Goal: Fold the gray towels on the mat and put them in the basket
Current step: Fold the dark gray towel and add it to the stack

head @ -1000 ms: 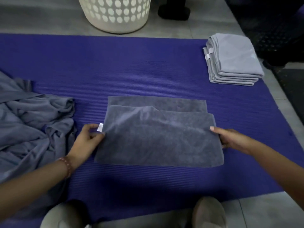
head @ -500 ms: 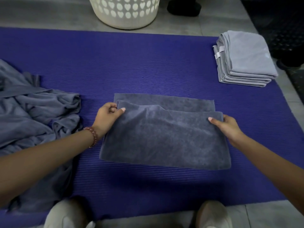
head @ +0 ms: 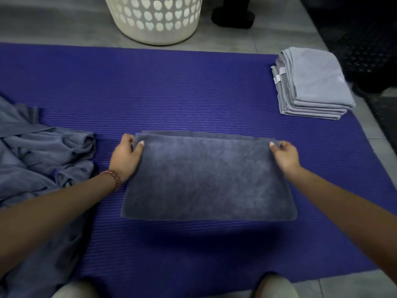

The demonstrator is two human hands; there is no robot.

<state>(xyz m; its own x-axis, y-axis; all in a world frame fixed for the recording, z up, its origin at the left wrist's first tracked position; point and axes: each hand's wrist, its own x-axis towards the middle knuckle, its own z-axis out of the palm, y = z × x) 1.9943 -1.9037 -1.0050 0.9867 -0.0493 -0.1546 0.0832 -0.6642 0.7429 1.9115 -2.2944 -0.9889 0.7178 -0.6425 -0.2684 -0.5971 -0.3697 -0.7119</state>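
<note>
Purple ribbed mat (head: 193, 87) lies on gray tiled floor (head: 64, 24). Gray towel (head: 208, 179) at mat centre, folded in half, flat. Left hand (head: 126, 155) pinches top layer's far-left corner, thumb on top, fingers curled. Right hand (head: 285, 155) pinches far-right corner the same way. Folded towel stack (head: 313, 84) on mat's far-right corner. Crumpled towel heap (head: 43, 158) on mat's left side. White heart-holed basket (head: 156, 20) on floor just beyond mat's far edge. Black perforated matting (head: 365, 39) right of mat.
</note>
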